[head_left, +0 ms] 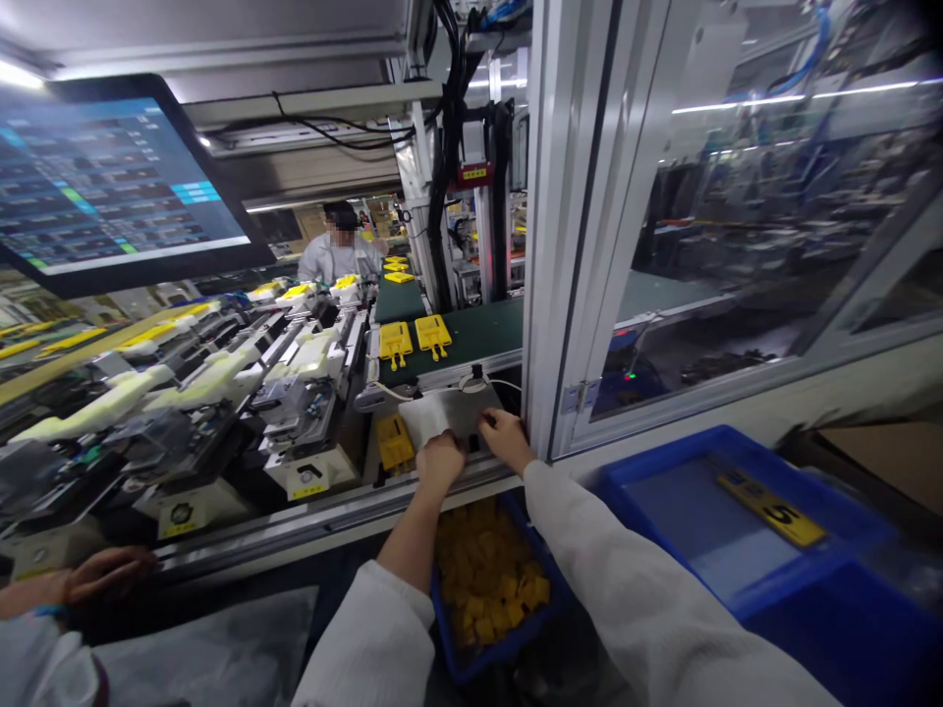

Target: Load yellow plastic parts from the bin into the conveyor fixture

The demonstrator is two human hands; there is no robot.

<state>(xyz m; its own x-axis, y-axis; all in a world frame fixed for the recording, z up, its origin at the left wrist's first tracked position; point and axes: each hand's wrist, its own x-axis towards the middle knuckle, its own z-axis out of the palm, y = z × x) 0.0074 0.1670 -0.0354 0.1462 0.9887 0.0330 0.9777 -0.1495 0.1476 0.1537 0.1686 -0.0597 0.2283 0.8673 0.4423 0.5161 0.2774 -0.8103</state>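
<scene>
My left hand (pixel 440 460) is closed, knuckles up, at the front edge of a grey metal plate (pixel 463 407). What its fingers hold, if anything, is hidden under the hand. My right hand (pixel 505 438) lies over the plate's right side, thumb and fingertips pinched together; anything between them is too small to make out. Left of my left hand sits a yellow rectangular case (pixel 394 442). Beyond the plate, two yellow cases with short tabs (pixel 396 342) lie side by side on a green conveyor belt (pixel 478 329).
Below my hands stands a blue bin (pixel 461 663) of small yellow pieces. Blue trays (pixel 663 481) are at the right, beside an aluminium post (pixel 567 226). Fixtures (pixel 295 393) and a monitor (pixel 118 187) fill the left. A co-worker's hand (pixel 110 570) rests lower left; another person (pixel 339 250) is farther back.
</scene>
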